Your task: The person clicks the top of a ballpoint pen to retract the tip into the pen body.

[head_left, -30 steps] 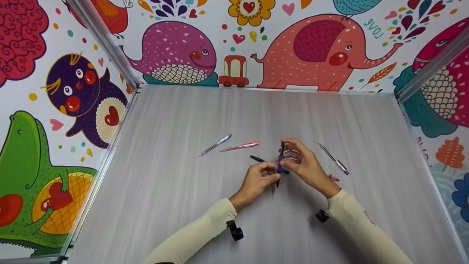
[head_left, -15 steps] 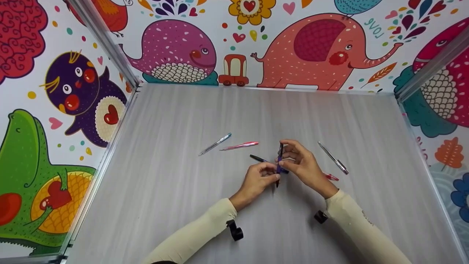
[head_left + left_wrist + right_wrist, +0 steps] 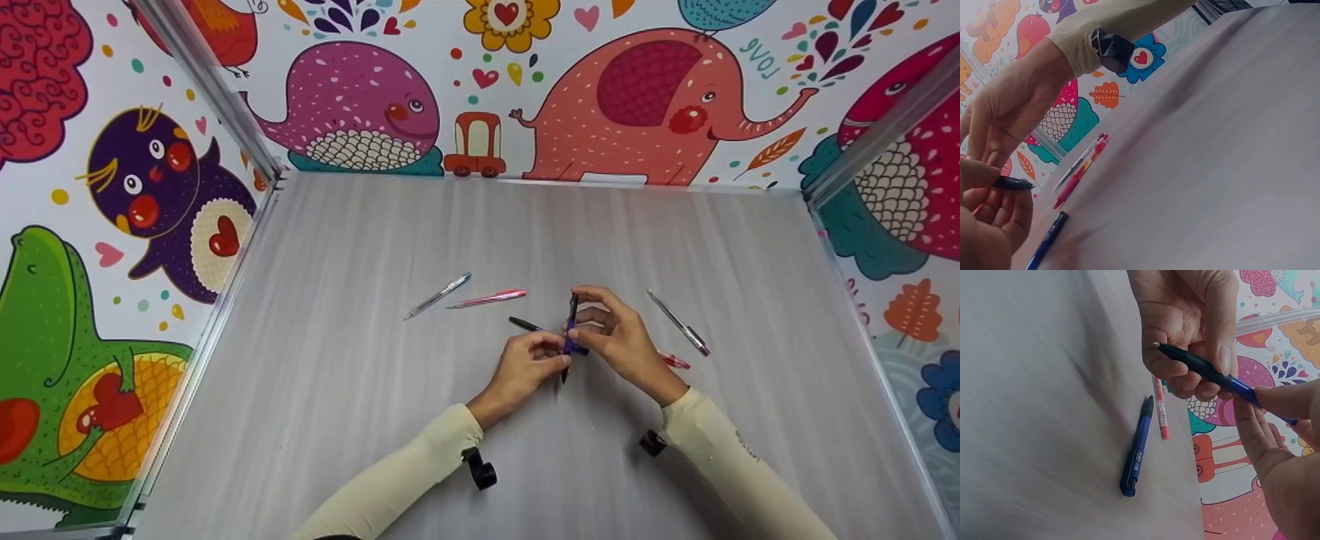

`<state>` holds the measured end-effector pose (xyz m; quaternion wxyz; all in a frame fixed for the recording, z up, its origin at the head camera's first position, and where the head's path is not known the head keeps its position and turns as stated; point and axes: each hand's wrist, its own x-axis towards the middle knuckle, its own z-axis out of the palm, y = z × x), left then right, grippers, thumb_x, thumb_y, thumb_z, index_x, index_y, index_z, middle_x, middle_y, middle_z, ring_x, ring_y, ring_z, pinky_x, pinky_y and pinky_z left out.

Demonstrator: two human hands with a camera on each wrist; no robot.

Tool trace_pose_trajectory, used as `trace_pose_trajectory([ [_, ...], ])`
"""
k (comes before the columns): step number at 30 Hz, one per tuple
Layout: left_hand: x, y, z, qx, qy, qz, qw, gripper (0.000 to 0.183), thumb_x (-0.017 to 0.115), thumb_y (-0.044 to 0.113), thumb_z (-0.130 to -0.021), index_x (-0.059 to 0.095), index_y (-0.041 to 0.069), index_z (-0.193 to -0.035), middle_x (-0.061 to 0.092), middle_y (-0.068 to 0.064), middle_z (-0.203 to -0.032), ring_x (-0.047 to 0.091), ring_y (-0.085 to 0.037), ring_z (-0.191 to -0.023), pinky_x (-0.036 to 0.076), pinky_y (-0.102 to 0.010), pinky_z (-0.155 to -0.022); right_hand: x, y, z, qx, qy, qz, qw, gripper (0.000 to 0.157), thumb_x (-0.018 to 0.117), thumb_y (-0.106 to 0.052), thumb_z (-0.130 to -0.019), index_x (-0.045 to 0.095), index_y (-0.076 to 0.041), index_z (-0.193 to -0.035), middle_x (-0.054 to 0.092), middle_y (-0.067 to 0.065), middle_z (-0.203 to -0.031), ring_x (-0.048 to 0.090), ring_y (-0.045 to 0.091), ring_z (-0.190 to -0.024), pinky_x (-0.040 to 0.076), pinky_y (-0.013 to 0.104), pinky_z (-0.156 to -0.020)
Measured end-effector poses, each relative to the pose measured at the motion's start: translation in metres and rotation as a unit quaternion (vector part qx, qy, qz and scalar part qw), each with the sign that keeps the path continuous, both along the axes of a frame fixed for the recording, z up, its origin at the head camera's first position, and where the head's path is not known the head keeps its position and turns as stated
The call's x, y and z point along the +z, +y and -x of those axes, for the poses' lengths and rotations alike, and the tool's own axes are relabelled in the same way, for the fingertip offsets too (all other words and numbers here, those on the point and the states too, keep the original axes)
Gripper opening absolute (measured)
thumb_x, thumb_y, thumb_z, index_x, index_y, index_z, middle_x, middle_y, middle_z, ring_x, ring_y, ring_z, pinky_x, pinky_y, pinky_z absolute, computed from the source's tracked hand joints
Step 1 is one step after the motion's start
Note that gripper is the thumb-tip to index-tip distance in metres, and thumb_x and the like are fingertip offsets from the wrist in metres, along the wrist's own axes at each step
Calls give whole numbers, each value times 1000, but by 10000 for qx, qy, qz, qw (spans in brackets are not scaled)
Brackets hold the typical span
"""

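Note:
Both hands hold one ballpoint pen, with a blue barrel and a dark grip, tilted above the table. My left hand pinches it at the dark grip between thumb and fingers. At the barrel, my right hand pinches it, its index finger bent over the back end in the head view. The writing point shows bare in the right wrist view. Below the hands a second blue pen with a dark end lies on the table, partly hidden by them in the head view.
Left of the hands lie a pink pen and a clear pen with a blue end. To the right are a clear pen and a red pen, partly behind the right wrist. Printed panels wall the grey table.

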<state>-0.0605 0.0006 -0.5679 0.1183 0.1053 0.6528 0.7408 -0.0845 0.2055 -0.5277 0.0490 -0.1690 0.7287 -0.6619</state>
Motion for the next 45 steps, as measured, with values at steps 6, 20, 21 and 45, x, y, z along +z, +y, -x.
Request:
trace_pose_trajectory([
  [6,5,0,6,-124,24,-67,9999,19,78,-9,-94,75,-11,-113,75,-9,-103,71,-13,-91,60,-24,-81,4,-1,1,-154,188,54,9997,61,76,13,-96,60,-6,-151,57,14,-146,71,48,-114,63,36,-93],
  [20,6,0,12,-127,-146,-158,9997,20,76,-7,-95,75,-11,-114,73,-3,-100,71,-14,-89,61,-25,-79,5,-2,10,-211,-98,-39,9997,62,77,13,-96,60,-6,-152,58,15,-141,74,35,-113,65,33,-87],
  [21,6,-1,13,-124,-164,-163,9997,20,76,-7,-95,75,-11,-115,73,-3,-99,71,-14,-89,61,-25,-79,5,-3,11,-200,-110,-45,9997,62,77,13,-96,60,-6,-152,58,15,-141,74,35,-113,65,34,-86],
  [45,3,-7,27,93,-257,-301,9992,20,75,-11,-95,73,-16,-114,72,-3,-95,70,-12,-84,60,-24,-76,4,-16,29,-143,47,-154,9998,61,76,15,-95,60,-3,-152,57,22,-142,73,35,-111,64,33,-89],
])
